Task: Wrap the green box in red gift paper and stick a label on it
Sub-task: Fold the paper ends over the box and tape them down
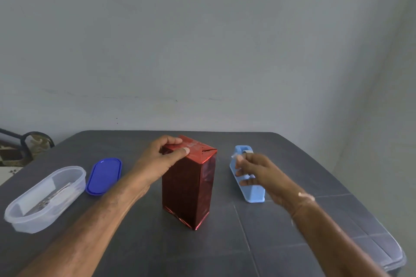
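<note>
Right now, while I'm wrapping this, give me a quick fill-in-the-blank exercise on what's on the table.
1. The left hand holds the top of the upright box, wrapped in ____ paper.
2. The right hand reaches to the light ____ tape dispenser.
3. The blue lid lies beside the clear container, on the box's ____ side.
Missing words: red; blue; left.
</note>
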Demonstrator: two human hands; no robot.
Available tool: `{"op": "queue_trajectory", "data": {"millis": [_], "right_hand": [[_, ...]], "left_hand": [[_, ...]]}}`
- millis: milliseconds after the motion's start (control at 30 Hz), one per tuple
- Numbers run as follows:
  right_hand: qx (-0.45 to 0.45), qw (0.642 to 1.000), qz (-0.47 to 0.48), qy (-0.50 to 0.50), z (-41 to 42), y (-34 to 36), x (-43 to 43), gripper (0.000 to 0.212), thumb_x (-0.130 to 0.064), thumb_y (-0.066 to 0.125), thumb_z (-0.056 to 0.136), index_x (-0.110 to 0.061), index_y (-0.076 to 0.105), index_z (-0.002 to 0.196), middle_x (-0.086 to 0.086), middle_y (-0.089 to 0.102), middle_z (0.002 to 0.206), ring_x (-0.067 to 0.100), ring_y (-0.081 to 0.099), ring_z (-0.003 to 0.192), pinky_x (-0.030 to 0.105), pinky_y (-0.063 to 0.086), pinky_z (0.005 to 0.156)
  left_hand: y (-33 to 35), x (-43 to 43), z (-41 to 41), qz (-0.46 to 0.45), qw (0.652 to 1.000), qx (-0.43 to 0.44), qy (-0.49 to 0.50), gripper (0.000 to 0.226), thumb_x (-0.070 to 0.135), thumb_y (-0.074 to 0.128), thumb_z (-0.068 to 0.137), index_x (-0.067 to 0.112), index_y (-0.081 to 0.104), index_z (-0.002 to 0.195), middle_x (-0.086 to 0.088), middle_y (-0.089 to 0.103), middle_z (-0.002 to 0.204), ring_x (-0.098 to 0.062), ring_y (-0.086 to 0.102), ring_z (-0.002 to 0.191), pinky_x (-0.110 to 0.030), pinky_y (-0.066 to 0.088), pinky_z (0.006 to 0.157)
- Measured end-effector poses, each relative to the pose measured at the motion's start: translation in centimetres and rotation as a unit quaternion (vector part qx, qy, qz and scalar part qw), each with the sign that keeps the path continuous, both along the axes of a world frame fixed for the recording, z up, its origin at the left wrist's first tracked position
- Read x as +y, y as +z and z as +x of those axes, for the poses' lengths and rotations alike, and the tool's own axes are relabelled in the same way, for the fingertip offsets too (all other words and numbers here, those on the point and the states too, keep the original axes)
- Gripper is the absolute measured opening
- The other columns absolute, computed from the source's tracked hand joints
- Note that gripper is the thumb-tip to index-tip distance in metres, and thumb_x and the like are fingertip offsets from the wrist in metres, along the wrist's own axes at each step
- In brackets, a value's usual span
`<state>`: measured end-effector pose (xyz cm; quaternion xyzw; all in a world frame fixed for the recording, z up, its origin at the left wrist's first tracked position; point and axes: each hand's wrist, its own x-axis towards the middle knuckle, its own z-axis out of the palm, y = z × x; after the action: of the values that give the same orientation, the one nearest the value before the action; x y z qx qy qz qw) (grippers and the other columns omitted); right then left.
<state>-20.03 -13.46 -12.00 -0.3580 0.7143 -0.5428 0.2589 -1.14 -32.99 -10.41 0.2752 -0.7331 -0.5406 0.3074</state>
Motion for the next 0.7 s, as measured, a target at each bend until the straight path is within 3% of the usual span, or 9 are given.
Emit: {"op": "queue_trajectory", "data": {"millis": [100, 233, 300, 433, 700], "right_hand": [[0.135, 0.983, 0.068, 0.105, 0.6, 6.3, -2.7, 0.037, -0.04, 0.057, 0.102, -0.005, 0.069, 0.107, -0.003, 0.065, 0.095, 0.009, 0.064, 0.091, 0.032, 0.057, 0.082], [0.259, 0.922, 0.203, 0.202, 1.8, 11.5, -6.8, 0.032, -0.045, 0.052, 0.103, -0.021, 0.068, 0.09, -0.012, 0.064, 0.092, 0.007, 0.061, 0.088, 0.028, 0.057, 0.079], [0.306, 0.886, 0.272, 0.217, 2.2, 12.6, -8.5, 0.031, -0.049, 0.051, 0.102, -0.024, 0.067, 0.093, -0.008, 0.064, 0.098, 0.008, 0.062, 0.09, 0.029, 0.058, 0.08], [0.342, 0.84, 0.355, 0.227, 2.4, 13.0, -10.8, 0.033, -0.05, 0.051, 0.102, -0.019, 0.065, 0.102, 0.0, 0.063, 0.108, 0.016, 0.064, 0.103, 0.034, 0.06, 0.082], [0.359, 0.802, 0.416, 0.234, 2.8, 12.7, -12.2, 0.039, -0.052, 0.051, 0.102, -0.016, 0.066, 0.106, -0.001, 0.064, 0.107, 0.016, 0.066, 0.102, 0.034, 0.06, 0.084]], "left_hand": [[-0.1, 0.1, 0.0, -0.006, 1.0, 0.002, -0.002, 0.027, 0.031, 0.075, 0.092, 0.026, 0.069, 0.118, 0.016, 0.062, 0.102, 0.002, 0.055, 0.085, -0.019, 0.039, 0.062], [-0.3, -0.3, -0.1, -0.004, 1.0, 0.008, 0.002, 0.029, 0.032, 0.078, 0.089, 0.026, 0.07, 0.117, 0.018, 0.065, 0.106, 0.002, 0.06, 0.093, -0.019, 0.043, 0.068], [-0.4, -0.4, -0.2, -0.001, 1.0, 0.01, 0.003, 0.029, 0.032, 0.079, 0.089, 0.027, 0.07, 0.116, 0.017, 0.065, 0.107, 0.003, 0.06, 0.095, -0.015, 0.045, 0.073], [-0.6, -0.7, -0.3, -0.003, 1.0, 0.016, 0.002, 0.029, 0.03, 0.079, 0.088, 0.026, 0.07, 0.116, 0.02, 0.064, 0.104, 0.007, 0.057, 0.093, -0.01, 0.041, 0.072], [-1.0, -1.1, -0.3, -0.011, 1.0, 0.005, -0.001, 0.03, 0.035, 0.079, 0.088, 0.03, 0.069, 0.116, 0.022, 0.064, 0.108, 0.006, 0.057, 0.1, -0.014, 0.043, 0.075]]}}
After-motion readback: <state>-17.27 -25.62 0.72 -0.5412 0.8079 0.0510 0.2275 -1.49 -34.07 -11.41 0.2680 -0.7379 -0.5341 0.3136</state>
